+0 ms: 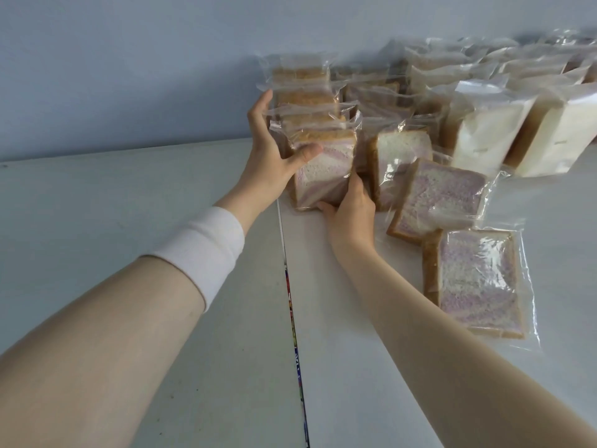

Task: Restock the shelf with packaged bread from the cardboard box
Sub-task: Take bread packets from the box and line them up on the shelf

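Pale blue wall behind; white shelf [129, 253] surface in two panels, with a seam running from the near edge back toward the wall. We note packaged bread rows standing along the back of the right panel. Both hands are on the front package [324, 171] of the leftmost row, which stands just right of the seam. Left hand [269, 156]: thumb across the package's front face, remaining fingers [258, 108] spread wide along the left side of the packages behind. Right hand [350, 205]: fingers curled under and against the package's lower right corner, holding it. The package stands nearly upright, its broad face toward us, tilted slightly. It sits between the two hands, neither clearly nearer. To the right, two purple-swirl packages [439, 202] lean or lie flat toward the near edge, apart from the rows. White loaf packages [491, 130] stand further right. Cardboard box not in view. Our judgement: the step in hand is squaring this package against its row; the push would run toward the wall.
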